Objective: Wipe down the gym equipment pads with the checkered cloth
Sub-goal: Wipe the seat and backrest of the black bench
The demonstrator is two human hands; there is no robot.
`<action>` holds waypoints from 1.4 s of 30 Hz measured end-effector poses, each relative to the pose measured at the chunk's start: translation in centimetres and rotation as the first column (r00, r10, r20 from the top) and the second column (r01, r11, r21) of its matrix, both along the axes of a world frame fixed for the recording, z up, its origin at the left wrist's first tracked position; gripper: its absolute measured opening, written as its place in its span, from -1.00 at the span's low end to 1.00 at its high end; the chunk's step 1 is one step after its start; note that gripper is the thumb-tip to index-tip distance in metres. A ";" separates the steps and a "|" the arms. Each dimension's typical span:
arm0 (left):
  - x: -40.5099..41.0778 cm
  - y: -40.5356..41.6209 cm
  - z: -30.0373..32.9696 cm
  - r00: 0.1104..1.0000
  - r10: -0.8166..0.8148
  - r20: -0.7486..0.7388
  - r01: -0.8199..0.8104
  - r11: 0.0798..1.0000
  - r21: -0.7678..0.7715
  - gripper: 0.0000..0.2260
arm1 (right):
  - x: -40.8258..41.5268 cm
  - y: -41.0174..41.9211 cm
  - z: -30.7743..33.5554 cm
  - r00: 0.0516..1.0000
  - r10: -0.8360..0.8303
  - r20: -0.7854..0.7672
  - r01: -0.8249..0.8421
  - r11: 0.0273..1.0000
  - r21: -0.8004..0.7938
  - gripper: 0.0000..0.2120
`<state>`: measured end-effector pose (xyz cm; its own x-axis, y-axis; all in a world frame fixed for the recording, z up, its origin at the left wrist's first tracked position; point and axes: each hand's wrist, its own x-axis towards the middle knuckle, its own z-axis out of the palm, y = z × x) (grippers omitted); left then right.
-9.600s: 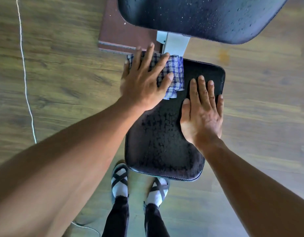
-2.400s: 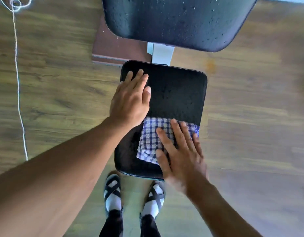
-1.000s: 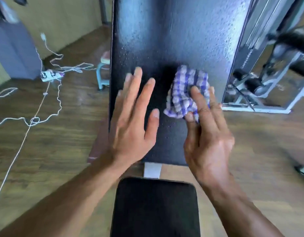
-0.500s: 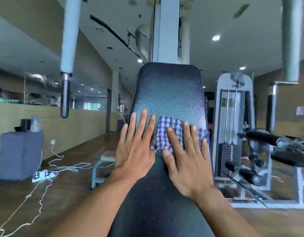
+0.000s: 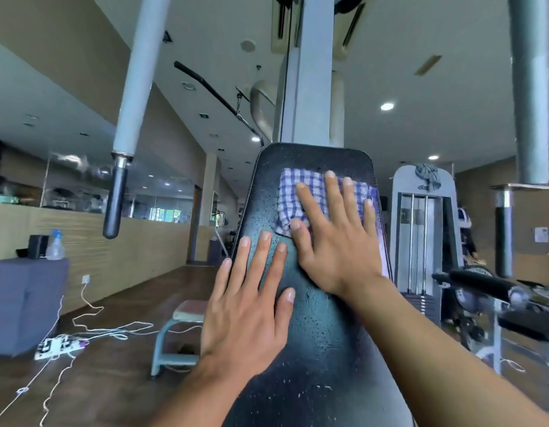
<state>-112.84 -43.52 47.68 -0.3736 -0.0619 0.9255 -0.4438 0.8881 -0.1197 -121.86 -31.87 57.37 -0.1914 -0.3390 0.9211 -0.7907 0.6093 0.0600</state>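
With our right hand (image 5: 335, 241) spread flat on the checkered cloth (image 5: 301, 195) and left hand (image 5: 251, 306) spread bracing the back pad (image 5: 322, 334), we should press evenly, overlapping strokes downward.

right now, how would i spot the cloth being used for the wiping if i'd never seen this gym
Find the tall black padded backrest rising in the middle of the view in front of a pale grey column. Near its rounded top, towards the right edge, the blue-and-white checkered cloth lies flat under the right hand. It is the only patterned fabric on the pad; the left hand presses bare vinyl.
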 end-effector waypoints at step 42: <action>-0.2 0.2 0.0 0.998 0.061 -0.008 -0.061 0.998 0.003 -0.45 | -1.9 1.8 0.0 0.998 -0.056 0.022 0.056 0.998 -0.030 -0.43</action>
<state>-113.08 -43.33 47.72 -0.3612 -0.0874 0.9284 -0.4984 0.8596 -0.1130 -123.79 -30.11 57.39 -0.2287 -0.2992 0.9264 -0.7562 0.6539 0.0246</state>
